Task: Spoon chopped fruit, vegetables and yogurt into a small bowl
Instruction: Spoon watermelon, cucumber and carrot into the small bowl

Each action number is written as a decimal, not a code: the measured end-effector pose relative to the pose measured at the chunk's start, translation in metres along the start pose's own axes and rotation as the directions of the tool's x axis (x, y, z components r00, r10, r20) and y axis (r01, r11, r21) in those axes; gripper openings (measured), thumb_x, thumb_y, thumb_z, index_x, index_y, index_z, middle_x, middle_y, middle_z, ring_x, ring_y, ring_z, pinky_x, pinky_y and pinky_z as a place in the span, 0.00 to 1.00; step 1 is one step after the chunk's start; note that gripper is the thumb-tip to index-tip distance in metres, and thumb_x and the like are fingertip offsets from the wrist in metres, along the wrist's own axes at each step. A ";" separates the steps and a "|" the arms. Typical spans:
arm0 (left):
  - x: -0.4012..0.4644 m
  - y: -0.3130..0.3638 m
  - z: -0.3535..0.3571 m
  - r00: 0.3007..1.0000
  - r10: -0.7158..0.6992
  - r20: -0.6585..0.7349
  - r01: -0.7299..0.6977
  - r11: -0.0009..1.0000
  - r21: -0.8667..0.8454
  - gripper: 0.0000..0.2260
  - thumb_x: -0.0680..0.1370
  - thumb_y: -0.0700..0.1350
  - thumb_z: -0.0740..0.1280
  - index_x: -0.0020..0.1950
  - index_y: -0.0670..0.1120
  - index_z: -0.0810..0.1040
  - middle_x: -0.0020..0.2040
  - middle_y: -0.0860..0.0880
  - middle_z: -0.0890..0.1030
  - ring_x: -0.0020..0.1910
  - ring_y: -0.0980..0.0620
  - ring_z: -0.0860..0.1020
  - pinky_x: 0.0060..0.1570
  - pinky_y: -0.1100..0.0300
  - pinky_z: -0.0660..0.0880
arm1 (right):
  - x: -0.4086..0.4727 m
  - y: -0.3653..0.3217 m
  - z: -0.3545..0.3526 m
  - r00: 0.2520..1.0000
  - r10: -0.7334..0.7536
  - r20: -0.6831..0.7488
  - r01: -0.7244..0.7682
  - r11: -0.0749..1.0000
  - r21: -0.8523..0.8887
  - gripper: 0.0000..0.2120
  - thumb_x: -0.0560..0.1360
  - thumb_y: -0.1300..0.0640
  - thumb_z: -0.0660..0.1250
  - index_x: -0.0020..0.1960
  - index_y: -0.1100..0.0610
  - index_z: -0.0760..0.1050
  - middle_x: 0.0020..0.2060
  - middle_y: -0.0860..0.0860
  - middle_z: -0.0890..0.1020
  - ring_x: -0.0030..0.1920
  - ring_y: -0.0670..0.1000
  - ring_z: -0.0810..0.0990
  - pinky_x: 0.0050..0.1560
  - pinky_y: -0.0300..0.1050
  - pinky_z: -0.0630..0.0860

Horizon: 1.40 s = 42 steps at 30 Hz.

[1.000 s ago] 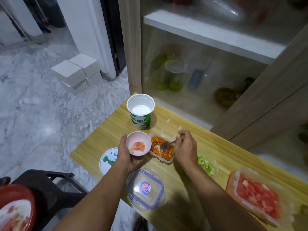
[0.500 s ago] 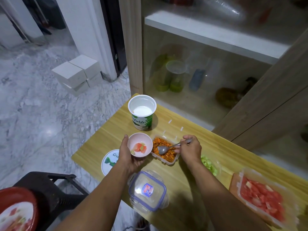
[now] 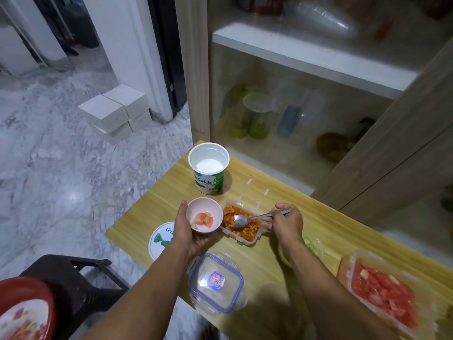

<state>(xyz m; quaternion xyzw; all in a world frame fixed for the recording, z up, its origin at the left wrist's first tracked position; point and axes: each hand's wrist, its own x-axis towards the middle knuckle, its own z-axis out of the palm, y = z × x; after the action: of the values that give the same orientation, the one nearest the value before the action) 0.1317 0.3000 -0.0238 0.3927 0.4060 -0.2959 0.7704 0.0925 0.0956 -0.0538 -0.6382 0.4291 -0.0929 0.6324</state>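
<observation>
My left hand [image 3: 190,231] cups a small pink bowl [image 3: 205,209] that holds red and pale green fruit pieces, tilted a little toward me. Right beside it sits a clear tub of chopped carrot [image 3: 242,224]. My right hand [image 3: 285,223] grips a metal spoon [image 3: 241,220] by its handle, and the spoon's bowl rests in the carrot pieces. An open yogurt cup [image 3: 208,168] stands behind them. A tub of chopped watermelon [image 3: 384,294] lies at the far right, and green chopped pieces [image 3: 310,242] show partly behind my right forearm.
The wooden table [image 3: 269,273] has its left edge close to my left hand. The yogurt lid [image 3: 160,240] and a clear snap-lock lid [image 3: 215,283] lie near its front edge. A black stool [image 3: 73,278] and a red bowl [image 3: 27,310] sit lower left. A cabinet stands behind.
My right hand has drawn back to the right, turning the spoon so its handle points right and its bowl lies flat in the carrot. The left hand keeps the pink bowl steady.
</observation>
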 end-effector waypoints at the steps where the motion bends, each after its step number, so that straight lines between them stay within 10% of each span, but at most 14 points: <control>1: -0.001 0.000 0.000 1.000 0.007 -0.014 -0.007 1.000 0.015 0.27 0.75 0.65 0.63 0.54 0.40 0.74 0.42 0.39 0.78 0.37 0.43 0.78 0.18 0.57 0.75 | 0.001 -0.002 -0.002 1.000 0.008 -0.012 -0.007 1.000 0.020 0.06 0.79 0.66 0.61 0.55 0.61 0.72 0.34 0.58 0.83 0.32 0.55 0.85 0.42 0.52 0.84; 12: -0.003 -0.004 0.013 0.996 0.059 0.062 -0.066 0.991 0.117 0.33 0.74 0.68 0.61 0.60 0.40 0.75 0.36 0.40 0.81 0.24 0.45 0.79 0.17 0.62 0.73 | -0.025 -0.047 -0.003 0.972 -0.230 0.056 0.219 0.964 0.151 0.05 0.79 0.67 0.62 0.51 0.58 0.73 0.48 0.64 0.81 0.37 0.56 0.86 0.33 0.39 0.81; 19: 0.000 -0.003 0.018 0.984 0.017 0.176 -0.030 0.997 0.072 0.35 0.75 0.70 0.57 0.57 0.37 0.78 0.30 0.40 0.82 0.27 0.44 0.81 0.19 0.59 0.75 | -0.054 -0.050 0.017 0.602 -0.732 0.319 0.791 0.600 -0.117 0.05 0.77 0.67 0.65 0.50 0.60 0.78 0.43 0.52 0.81 0.43 0.45 0.81 0.44 0.40 0.79; 28: 0.005 0.018 0.005 0.974 0.015 0.225 0.007 0.996 -0.093 0.27 0.76 0.64 0.59 0.56 0.40 0.77 0.45 0.38 0.83 0.44 0.42 0.80 0.30 0.54 0.81 | -0.060 -0.067 0.029 0.434 -0.843 0.317 0.901 0.409 -0.146 0.05 0.76 0.68 0.66 0.49 0.61 0.78 0.43 0.51 0.80 0.43 0.50 0.80 0.42 0.47 0.78; 31: 0.010 0.026 -0.002 0.978 0.050 0.204 -0.032 0.995 -0.090 0.28 0.75 0.65 0.60 0.55 0.41 0.78 0.42 0.39 0.84 0.43 0.43 0.80 0.33 0.55 0.80 | -0.063 -0.076 0.042 0.498 -0.839 0.218 0.866 0.495 -0.071 0.05 0.76 0.67 0.66 0.49 0.58 0.77 0.42 0.51 0.82 0.44 0.51 0.83 0.43 0.45 0.80; 36: 0.014 0.039 -0.013 0.981 0.085 0.173 -0.067 0.992 -0.104 0.27 0.74 0.67 0.61 0.55 0.43 0.78 0.48 0.41 0.81 0.44 0.43 0.78 0.39 0.56 0.73 | -0.041 -0.097 0.075 0.860 -0.503 -0.081 0.509 0.841 0.182 0.06 0.76 0.63 0.67 0.45 0.53 0.76 0.37 0.53 0.83 0.39 0.54 0.86 0.47 0.51 0.83; 42: 0.022 0.060 -0.022 0.968 0.139 0.208 -0.100 0.978 -0.186 0.27 0.75 0.60 0.65 0.65 0.41 0.73 0.61 0.37 0.77 0.54 0.39 0.78 0.37 0.51 0.82 | 0.000 -0.112 0.113 0.919 -0.386 -0.083 0.381 0.922 -0.067 0.02 0.72 0.60 0.70 0.43 0.57 0.82 0.36 0.53 0.84 0.40 0.54 0.83 0.48 0.50 0.81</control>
<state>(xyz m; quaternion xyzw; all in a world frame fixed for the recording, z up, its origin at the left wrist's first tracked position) 0.1809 0.3470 -0.0289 0.3126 0.3179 -0.2540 0.8583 0.2150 0.1590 0.0247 -0.7202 0.3274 -0.2345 0.5649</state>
